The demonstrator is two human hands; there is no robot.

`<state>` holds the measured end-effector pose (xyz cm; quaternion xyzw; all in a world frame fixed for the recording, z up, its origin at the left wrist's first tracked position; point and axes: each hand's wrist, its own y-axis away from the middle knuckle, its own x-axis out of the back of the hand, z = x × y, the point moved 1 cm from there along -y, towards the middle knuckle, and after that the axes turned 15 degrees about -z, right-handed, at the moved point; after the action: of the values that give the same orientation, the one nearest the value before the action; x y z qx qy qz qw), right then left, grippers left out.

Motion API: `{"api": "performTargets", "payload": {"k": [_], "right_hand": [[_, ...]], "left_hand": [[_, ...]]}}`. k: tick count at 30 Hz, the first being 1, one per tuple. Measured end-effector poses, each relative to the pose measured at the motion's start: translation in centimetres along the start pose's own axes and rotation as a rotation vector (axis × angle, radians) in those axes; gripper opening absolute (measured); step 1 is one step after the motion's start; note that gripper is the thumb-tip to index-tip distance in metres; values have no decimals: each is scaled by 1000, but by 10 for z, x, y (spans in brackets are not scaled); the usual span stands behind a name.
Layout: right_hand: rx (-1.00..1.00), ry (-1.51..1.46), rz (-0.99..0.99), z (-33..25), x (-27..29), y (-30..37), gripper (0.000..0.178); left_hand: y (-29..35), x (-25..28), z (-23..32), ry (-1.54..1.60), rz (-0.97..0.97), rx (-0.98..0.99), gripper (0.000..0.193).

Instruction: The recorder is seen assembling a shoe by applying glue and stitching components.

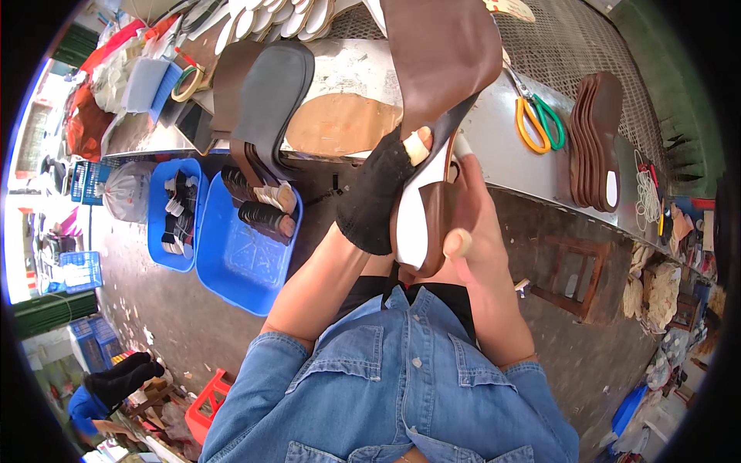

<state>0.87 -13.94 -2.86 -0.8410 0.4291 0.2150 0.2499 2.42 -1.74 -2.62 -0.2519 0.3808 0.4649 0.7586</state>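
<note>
My left hand (378, 189), in a black glove with a pale-wrapped thumb, is closed on a brown leather insole (432, 208) that shows a white strip and a curved lower end. A wide brown leather piece (444, 54) reaches from above the hand toward the bench's far side; whether it is joined to the insole I cannot tell. Beside the insole's right edge, my bare right hand (482, 224) has its fingers stretched upward and its thumb, also capped, held apart. Some of its fingertips are partly hidden behind the insole.
On the bench (502, 147) lie scissors (540, 123) with orange and green handles, a stack of brown insoles (594, 139), black sole shapes (274, 92) and a tan cut-out (340, 123). Blue bins (247, 270) with bundled pieces stand below left, and a red stool (204, 405) farther down.
</note>
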Motion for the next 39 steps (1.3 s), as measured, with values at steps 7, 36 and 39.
{"api": "performTargets", "payload": {"k": [7,36,39], "right_hand": [[-154,-174,-30,-6,14,-28,60],[-108,724,0,-24,42,-7,24],[-30,927,78,-16,41,-8,26]], "left_hand": [[-2,-13,5,-105,-12,-58,32],[-4,9,13,-498,48,-235,31],[0,-1,4,-385,129,-246,32]]}}
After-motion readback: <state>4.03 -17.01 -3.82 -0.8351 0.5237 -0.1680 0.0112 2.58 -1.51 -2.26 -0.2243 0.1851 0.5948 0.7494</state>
